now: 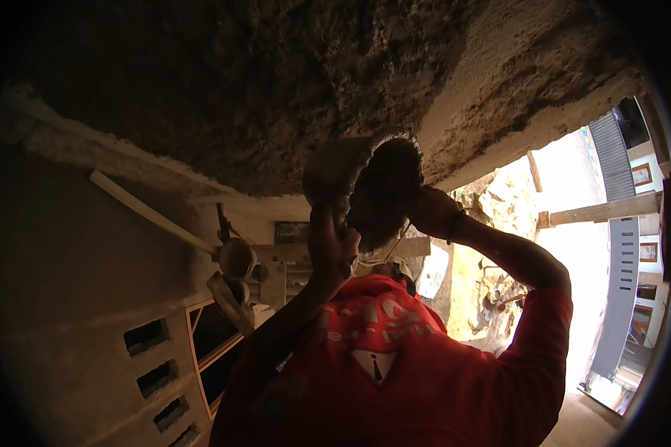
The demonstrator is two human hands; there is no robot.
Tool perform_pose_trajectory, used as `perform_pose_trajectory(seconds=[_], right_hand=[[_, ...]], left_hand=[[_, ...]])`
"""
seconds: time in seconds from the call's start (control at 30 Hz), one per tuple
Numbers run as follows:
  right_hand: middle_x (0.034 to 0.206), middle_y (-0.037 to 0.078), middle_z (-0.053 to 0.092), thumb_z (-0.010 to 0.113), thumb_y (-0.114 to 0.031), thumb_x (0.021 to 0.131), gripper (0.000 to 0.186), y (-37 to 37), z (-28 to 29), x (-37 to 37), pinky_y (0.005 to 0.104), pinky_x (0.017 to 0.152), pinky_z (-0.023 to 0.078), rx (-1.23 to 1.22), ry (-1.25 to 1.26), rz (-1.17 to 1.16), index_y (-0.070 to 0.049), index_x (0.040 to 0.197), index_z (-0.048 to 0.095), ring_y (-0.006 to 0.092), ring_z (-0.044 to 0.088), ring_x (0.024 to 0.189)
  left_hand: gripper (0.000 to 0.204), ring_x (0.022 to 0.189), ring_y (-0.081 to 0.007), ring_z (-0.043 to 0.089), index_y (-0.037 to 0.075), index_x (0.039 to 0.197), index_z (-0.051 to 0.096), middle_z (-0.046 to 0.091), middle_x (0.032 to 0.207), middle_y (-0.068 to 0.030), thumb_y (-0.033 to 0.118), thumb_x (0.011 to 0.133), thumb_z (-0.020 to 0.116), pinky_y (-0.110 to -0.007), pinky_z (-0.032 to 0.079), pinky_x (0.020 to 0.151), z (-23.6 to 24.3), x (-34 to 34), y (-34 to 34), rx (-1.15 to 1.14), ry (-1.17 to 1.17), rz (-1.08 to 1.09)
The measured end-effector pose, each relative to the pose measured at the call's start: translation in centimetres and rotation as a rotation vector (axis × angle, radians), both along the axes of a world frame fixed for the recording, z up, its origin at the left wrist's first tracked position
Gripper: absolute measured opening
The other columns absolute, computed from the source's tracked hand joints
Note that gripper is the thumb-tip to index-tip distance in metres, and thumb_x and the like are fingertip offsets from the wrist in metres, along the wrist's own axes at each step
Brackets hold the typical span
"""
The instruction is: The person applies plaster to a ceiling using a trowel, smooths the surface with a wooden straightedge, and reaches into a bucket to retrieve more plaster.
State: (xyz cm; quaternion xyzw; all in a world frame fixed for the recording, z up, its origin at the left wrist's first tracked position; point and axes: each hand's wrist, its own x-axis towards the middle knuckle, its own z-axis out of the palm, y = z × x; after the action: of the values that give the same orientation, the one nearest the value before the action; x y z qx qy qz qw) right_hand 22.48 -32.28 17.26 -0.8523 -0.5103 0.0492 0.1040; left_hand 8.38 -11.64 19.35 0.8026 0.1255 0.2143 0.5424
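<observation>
Overhead, I hold a round, bucket-like container (335, 167) with a rough, mortar-caked rim, tilted so that its dark mouth faces me. My left hand (334, 249) grips its near lower left edge, with the thumb over the rim. At the opposite side of the mouth is my right hand (434, 214), its fingers curled in shadow. Whether they hold the rim or something else is too dark to make out. Just above the container spreads a rough, plaster-like surface (276, 89), dark and lumpy, with a smoother, lighter band on the right.
At left, a grey wall (74, 261) has several slots and a wooden window frame (209, 357). A long wooden board (149, 208) slants near a round vessel (237, 258). Right, a timber beam (600, 211) crosses before bright ground and a grey-white building (625, 298).
</observation>
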Motion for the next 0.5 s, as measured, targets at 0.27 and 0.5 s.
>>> perform_pose_trajectory(seconds=[0.27,0.5], right_hand=[[0.096,0.015,0.062,0.064,-0.013,0.075,0.025,1.3,2.6,-1.9,0.043,0.074,0.051,0.31,0.105,-0.07,-0.012,0.1,0.065,0.0336,0.06,0.085],[0.105,0.005,0.063,0.064,-0.012,0.079,0.025,-1.4,10.1,0.0,0.0349,0.073,0.052,0.243,0.036,-0.001,-0.011,0.103,0.065,0.0229,0.058,0.086]], left_hand=[[0.065,0.101,-0.0194,0.051,0.002,0.13,0.041,0.051,0.115,-0.0102,0.0,0.067,0.055,-0.031,0.044,0.08,-0.4,-0.8,1.3,-0.304,0.175,0.047],[0.078,0.104,-0.0162,0.05,0.002,0.134,0.039,0.05,0.117,-0.0049,0.001,0.058,0.056,-0.027,0.042,0.086,0.0,-1.4,2.8,-0.747,0.117,0.084]])
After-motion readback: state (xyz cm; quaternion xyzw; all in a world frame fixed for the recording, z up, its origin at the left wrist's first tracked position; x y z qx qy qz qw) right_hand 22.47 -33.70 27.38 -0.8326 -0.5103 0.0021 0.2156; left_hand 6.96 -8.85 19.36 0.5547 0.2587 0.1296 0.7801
